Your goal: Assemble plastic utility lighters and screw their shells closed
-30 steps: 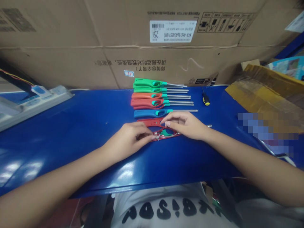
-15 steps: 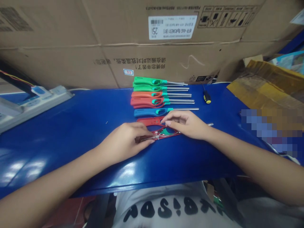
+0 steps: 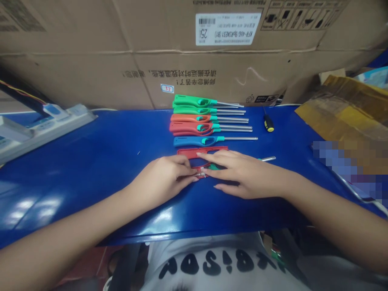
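Observation:
An opened red utility lighter lies on the blue table, its inner parts showing. My left hand is closed around the handle end of it, and the fingers hide that end. Over the rest of the lighter stretches my right hand, fingers apart, one fingertip at a small white part inside. Its index finger reaches across the loose red shell half lying just behind. Beyond the right hand, the lighter's metal tube pokes out. Most of the green trigger piece is covered.
Behind the shell half lie a blue lighter and several red, orange and green lighters in a row. A black and yellow screwdriver is to their right. A power strip stands left; a taped carton stands right.
My right hand has moved from the trigger area toward the left and nearer me, its fingers spreading over the opened lighter. My left hand keeps its hold. The view has shifted slightly.

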Tool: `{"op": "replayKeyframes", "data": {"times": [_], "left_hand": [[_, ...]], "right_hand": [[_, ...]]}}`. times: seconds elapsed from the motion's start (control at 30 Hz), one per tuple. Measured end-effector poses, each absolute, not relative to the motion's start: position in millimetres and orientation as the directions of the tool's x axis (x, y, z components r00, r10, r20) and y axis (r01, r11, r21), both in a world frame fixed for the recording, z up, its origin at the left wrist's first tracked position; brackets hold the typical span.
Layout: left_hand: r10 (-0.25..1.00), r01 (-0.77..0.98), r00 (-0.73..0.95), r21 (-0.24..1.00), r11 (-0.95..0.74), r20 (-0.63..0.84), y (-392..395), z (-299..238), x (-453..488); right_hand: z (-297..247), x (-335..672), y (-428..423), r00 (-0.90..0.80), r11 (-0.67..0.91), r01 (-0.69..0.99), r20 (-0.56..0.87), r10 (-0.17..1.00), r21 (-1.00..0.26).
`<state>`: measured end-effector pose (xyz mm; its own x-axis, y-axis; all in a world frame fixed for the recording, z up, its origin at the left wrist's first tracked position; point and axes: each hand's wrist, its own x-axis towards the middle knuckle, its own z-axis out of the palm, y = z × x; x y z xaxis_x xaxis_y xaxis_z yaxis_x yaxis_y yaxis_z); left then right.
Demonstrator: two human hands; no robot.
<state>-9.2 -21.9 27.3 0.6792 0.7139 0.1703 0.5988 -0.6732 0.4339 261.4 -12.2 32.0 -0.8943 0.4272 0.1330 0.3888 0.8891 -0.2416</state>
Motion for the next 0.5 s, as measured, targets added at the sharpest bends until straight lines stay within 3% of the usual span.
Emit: {"op": "replayKeyframes", "data": {"times": [0.3,0.4,0.5], "left_hand": [[0.737,0.629,0.660,0.430,-0.648,0.146,-21,30,-6],[0.736,0.627,0.661,0.430,-0.649,0.148,-21,30,-6],[0.731,0.616,0.664,0.437,-0.655,0.160,-22,29,-6]], "right_hand": [[40,271,-12,-0.840,0.751,0.537,-0.156,0.520,-0.384],[40,272,-12,-0.841,0.745,0.537,-0.183,0.510,-0.395],[41,273,-8,-0.854,0.773,0.508,-0.105,0.510,-0.380]]}}
